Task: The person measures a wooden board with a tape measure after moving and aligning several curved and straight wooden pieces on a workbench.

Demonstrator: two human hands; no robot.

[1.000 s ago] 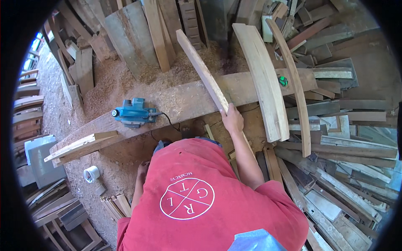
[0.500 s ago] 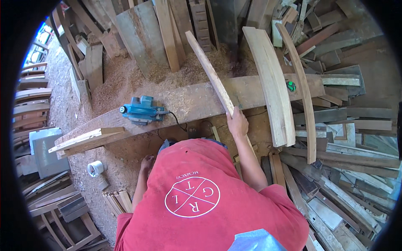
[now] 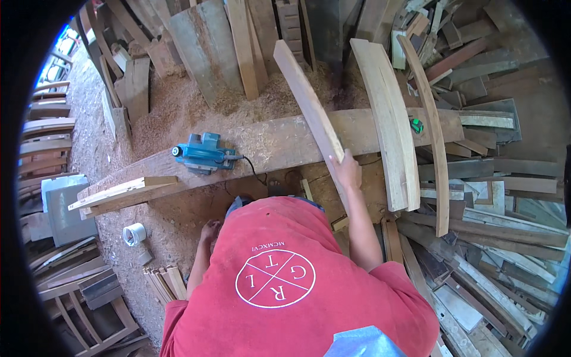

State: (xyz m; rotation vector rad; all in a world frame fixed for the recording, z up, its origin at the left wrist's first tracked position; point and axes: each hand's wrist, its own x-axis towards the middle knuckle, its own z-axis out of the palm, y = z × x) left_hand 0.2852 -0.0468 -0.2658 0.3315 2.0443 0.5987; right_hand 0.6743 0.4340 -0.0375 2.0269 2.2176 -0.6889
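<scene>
right hand point(image 3: 345, 169): fingers wrapped round the lower end of a long wooden slat point(image 3: 309, 107); slat tilts up and away to the left, its lower end crossing the thick plank point(image 3: 279, 146)
left hand point(image 3: 209, 229): low beside the red shirt point(image 3: 285, 279), over the sawdust floor point(image 3: 172, 220); looks loosely curled, but whether it holds anything I cannot tell; too small and partly hidden
slat: apart from the other boards along most of its length; upper end points toward the leaning boards point(image 3: 238, 47) at the back
plank: lies across the view from lower left to upper right, shavings on top
planer: blue electric planer point(image 3: 202, 153) sits on the plank, left of the slat and well apart from both hands; black cord runs off its right side
curved boards: two bent pieces point(image 3: 389, 125) lean across the plank's right end, just right of the gripping hand; a thinner curved strip point(image 3: 434, 137) beside them
left end: a pale short board point(image 3: 122, 191) rests on the plank's lower end
floor: white tape roll point(image 3: 134, 233) near the left hand; bundle of thin sticks point(image 3: 166, 282) below it
right side: heap of offcuts point(image 3: 493, 250)
</scene>
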